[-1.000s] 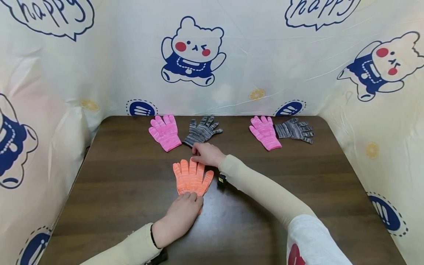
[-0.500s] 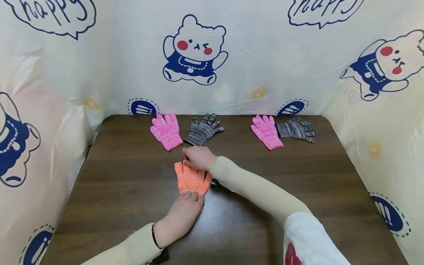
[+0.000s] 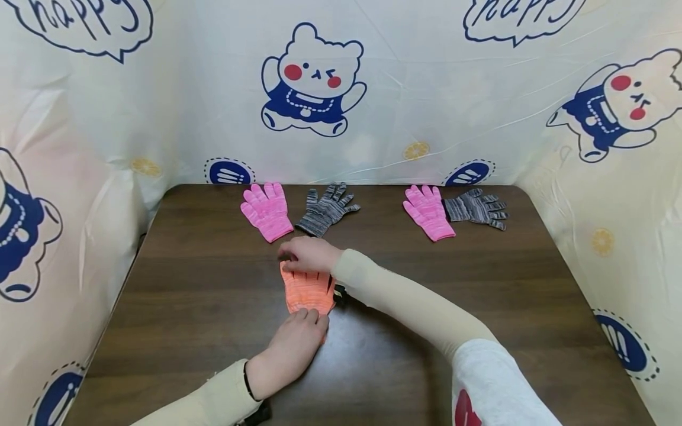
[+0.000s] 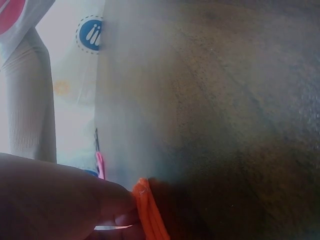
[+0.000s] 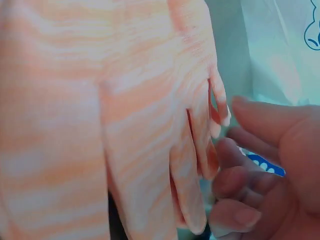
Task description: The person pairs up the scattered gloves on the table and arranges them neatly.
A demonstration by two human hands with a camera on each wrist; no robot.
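An orange knit glove (image 3: 309, 293) is in the middle of the table, fingers away from me. My left hand (image 3: 292, 343) pinches its cuff; in the left wrist view the folded orange cuff (image 4: 149, 212) shows several layers between thumb and fingers. My right hand (image 3: 310, 254) is over the glove's fingertips at the far end, hiding part of them. In the right wrist view the right hand (image 5: 270, 165) has loosely bent fingers beside the glove fingertips (image 5: 195, 215), with the thumb apart from the other fingers and nothing gripped between them.
Along the table's far edge lie a pink glove (image 3: 268, 213) and a grey striped glove (image 3: 327, 210) at left. Another pink glove (image 3: 429, 214) and grey glove (image 3: 476, 210) lie at right. A printed cloth (image 3: 213, 94) hangs round the brown table (image 3: 426, 284).
My right hand has moved left across the orange glove's fingertips, from the right-hand fingers to the leftmost one. My left hand has stayed on the cuff.
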